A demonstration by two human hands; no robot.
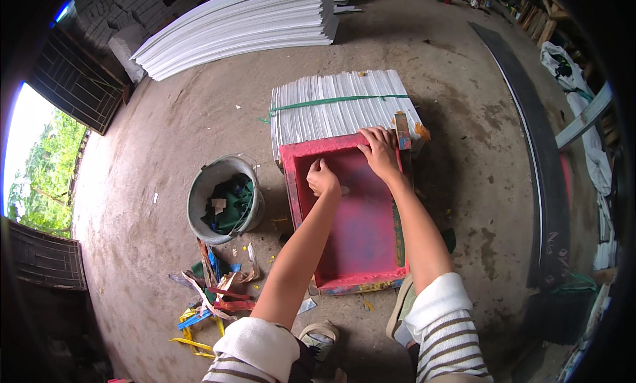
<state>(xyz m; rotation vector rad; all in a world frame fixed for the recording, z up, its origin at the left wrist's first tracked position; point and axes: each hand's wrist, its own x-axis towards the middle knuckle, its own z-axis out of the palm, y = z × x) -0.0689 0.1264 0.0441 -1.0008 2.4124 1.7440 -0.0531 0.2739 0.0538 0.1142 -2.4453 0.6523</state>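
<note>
Red-stained printing frame [351, 211] flat on the concrete floor [165, 138], left hand [322, 178] curled inside it on a small pale piece [342, 190], right hand [380, 151] spread flat on its far rim, tied white sheet bundle [341, 105] just beyond, grey bucket [224, 199] to its left.
</note>
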